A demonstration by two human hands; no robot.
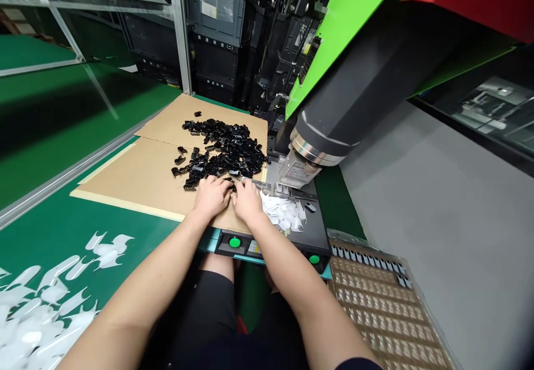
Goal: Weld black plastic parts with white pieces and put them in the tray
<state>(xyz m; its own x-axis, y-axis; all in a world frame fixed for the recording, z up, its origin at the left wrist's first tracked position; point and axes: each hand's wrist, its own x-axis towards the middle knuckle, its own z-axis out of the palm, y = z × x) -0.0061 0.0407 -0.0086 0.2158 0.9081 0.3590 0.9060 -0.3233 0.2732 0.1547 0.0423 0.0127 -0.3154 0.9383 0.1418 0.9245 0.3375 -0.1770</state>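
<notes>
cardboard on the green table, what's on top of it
A heap of small black parts lies on the cardboard, with a few strays beside it. The left hand and right hand cover some cardboard; what's beneath them can't be seen.

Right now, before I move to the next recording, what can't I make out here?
All in the head view:
- Whatever lies between the fingertips of the left hand and right hand: the hands themselves hide it.
- Single pieces deep in the black pile: small, dark and overlapping.
- The full spread of white pieces at lower left: cut off by the picture's edges.
- The tray's near end: cut off by the bottom edge.
</notes>
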